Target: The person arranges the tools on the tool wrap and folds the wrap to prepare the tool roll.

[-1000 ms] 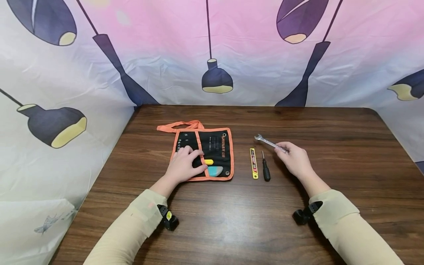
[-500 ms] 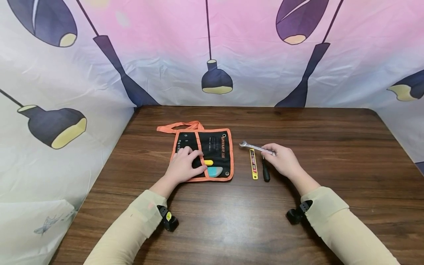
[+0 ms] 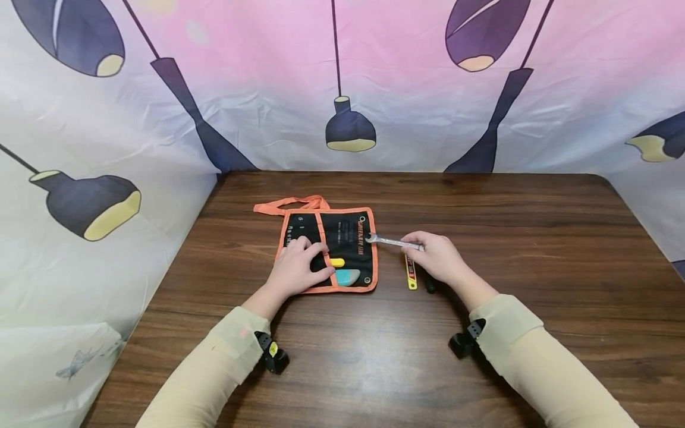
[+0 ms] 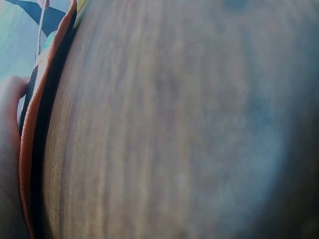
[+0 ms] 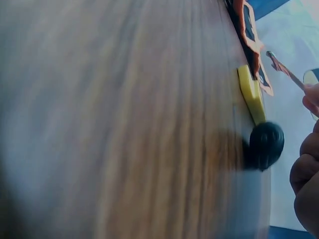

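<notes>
Head view first: two arms in pale rolled-up sleeves [image 3: 514, 339] come in from the bottom corners, a small black camera [image 3: 463, 342] strapped at each wrist, over the bare wood-grain near part of the table [image 3: 369, 368], which has a shiny patch of glare. A yellow strip [image 3: 412, 279] and a black handle [image 3: 430, 285] lie side by side further up, tops blocked by the right hand [image 3: 437, 258]. That hand is closed in a pinch on one end of a wrench [image 3: 393, 242], whose open head reaches left over the right edge of a black pouch [image 3: 348, 232]; the right wrist view shows it up off the wood. Left hand [image 3: 297, 267] lies on the pouch, fingers spread, thumb and forefinger apart at its orange band, covering a good bit of it. A yellow end [image 3: 337, 262] and a teal-and-gray piece [image 3: 347, 277] poke out beside the thumb. Orange strap [image 3: 294, 204] trails off the far side, then past the table's back edge hangs a pink-and-white cloth [image 3: 267, 119] printed with dark lamps.
</notes>
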Tool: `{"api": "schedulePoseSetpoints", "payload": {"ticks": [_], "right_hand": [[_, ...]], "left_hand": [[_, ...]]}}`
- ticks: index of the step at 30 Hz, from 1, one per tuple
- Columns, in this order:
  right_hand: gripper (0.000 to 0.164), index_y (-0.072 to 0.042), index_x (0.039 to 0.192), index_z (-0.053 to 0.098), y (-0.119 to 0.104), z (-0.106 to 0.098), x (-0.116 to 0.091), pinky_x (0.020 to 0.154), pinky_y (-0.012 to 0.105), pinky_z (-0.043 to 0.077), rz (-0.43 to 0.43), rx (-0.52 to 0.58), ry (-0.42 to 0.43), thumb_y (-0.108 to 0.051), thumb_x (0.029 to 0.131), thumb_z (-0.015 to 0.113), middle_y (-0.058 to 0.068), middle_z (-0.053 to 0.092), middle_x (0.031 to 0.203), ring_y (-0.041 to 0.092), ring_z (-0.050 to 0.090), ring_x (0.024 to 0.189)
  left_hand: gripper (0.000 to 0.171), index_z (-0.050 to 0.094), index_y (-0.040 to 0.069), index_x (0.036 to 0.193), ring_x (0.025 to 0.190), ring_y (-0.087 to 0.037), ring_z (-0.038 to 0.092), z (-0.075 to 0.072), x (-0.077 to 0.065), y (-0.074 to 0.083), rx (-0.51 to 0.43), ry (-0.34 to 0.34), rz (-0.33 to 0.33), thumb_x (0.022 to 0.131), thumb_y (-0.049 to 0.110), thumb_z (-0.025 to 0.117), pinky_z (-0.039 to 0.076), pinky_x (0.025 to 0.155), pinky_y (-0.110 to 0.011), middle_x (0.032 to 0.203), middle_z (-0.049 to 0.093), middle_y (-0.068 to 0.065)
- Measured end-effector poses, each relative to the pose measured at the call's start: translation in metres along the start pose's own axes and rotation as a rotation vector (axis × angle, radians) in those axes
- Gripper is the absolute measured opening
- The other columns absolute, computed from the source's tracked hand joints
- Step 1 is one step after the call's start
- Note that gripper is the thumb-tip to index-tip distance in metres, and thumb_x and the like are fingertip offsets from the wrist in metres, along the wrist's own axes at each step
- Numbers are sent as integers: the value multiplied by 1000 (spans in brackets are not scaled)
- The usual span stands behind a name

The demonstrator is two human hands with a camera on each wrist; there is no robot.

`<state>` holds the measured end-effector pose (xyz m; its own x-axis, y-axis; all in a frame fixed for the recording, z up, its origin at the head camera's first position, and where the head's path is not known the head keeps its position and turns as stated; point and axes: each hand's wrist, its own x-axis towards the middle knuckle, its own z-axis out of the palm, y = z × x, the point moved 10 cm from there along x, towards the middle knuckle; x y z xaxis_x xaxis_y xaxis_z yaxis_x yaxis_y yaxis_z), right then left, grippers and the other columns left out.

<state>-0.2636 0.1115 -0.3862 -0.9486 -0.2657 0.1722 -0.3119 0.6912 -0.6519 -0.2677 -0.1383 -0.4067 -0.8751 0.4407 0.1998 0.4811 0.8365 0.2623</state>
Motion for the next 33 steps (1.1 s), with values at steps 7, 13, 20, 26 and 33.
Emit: {"api": "schedulePoseSetpoints", "payload": {"ticks": [7,13,20,26,33], "right_hand": [[22,-10,105,68,-12,17,9,62,31,43,-3,-13,-91,-25,90,62,-3,64,80,13,51,64],[22,-11,107,66,-14,31,13,50,30,42,29,-10,-160,-26,91,61,-3,61,72,12,48,46],[20,-13,104,68,-23,38,18,47,29,41,18,-7,-186,-26,91,61,-5,64,77,11,46,44],[17,-15,100,70,-30,42,21,50,30,38,-7,-10,-202,-26,90,61,-7,66,80,11,43,48],[19,-15,103,69,-34,49,26,57,29,40,-20,-10,-232,-27,90,61,-6,67,86,11,49,59]], "left_hand": [[43,64,23,111,75,-21,35,-2,1,1,1,3,1,80,53,63,27,65,-33,84,39,-1],[43,64,23,111,76,-20,36,-1,2,2,-5,4,10,80,52,63,28,66,-33,84,40,-1],[43,64,23,111,77,-20,36,0,1,1,-2,10,8,80,52,63,28,66,-33,84,40,-1],[42,64,23,111,78,-20,37,0,0,0,2,15,6,80,52,63,29,67,-33,86,41,-1],[41,64,24,112,79,-20,37,0,0,0,5,22,11,80,51,63,29,66,-33,87,41,-1]]}}
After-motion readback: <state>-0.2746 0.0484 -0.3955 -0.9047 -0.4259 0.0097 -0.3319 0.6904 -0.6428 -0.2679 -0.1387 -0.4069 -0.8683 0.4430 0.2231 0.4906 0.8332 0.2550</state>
